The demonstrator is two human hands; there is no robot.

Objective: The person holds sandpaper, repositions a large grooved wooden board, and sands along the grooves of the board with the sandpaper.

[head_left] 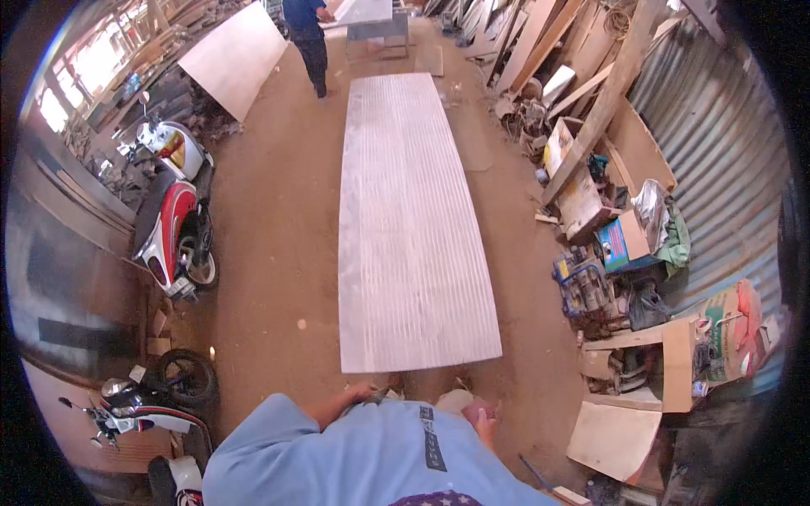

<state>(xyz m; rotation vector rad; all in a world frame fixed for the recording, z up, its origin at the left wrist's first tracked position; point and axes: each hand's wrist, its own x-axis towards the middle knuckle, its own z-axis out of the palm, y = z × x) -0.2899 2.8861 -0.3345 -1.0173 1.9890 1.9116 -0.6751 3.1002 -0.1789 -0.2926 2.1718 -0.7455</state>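
A long pale panel [413, 228] with fine grooves running along its length lies in front of me, its near edge just beyond my body. My left hand [363, 392] is by the near left corner of the panel, partly hidden by my blue shirt; its fingers are too small to read. On the right, my right hand [486, 426] is low beside my body, below the near edge. Its fingers curl round a small reddish-brown flat piece [479, 411], whose kind I cannot make out.
Scooters [173, 219] stand along the left wall. A large pale sheet [240, 59] leans at the back left. A person in dark clothes [305, 38] stands at a far bench [377, 42]. On the right are a blue-framed machine [582, 287], cardboard boxes [624, 240] and timber [607, 110].
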